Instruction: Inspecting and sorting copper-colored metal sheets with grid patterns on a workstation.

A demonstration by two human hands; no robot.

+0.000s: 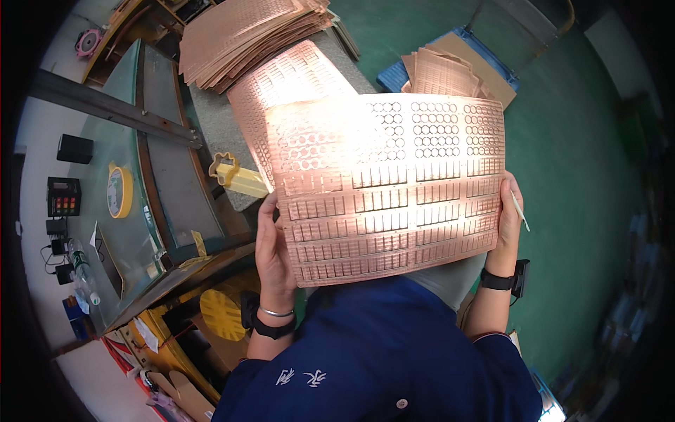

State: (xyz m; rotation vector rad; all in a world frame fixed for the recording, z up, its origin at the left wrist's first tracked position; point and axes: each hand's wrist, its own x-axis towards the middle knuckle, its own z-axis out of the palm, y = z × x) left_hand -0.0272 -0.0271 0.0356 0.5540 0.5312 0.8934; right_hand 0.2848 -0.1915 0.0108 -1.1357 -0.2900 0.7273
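Note:
A large copper-coloured panel, with rows of cut rings and narrow slots, is held up in front of me. My left hand grips its left edge, thumb and fingers closed on it. At the opposite edge my right hand is closed on the panel too, and a thin white stick pokes out by its fingers. Bright glare washes out part of the surface. Behind it, a similar loose sheet lies at an angle, partly hidden. Beyond that stands a tall stack of such sheets on a grey surface.
A yellow tool-like piece lies beside the panel's left edge. On the left is a glass-topped table with a yellow tape roll and a bottle. A blue cart at the back carries more sheets on green floor.

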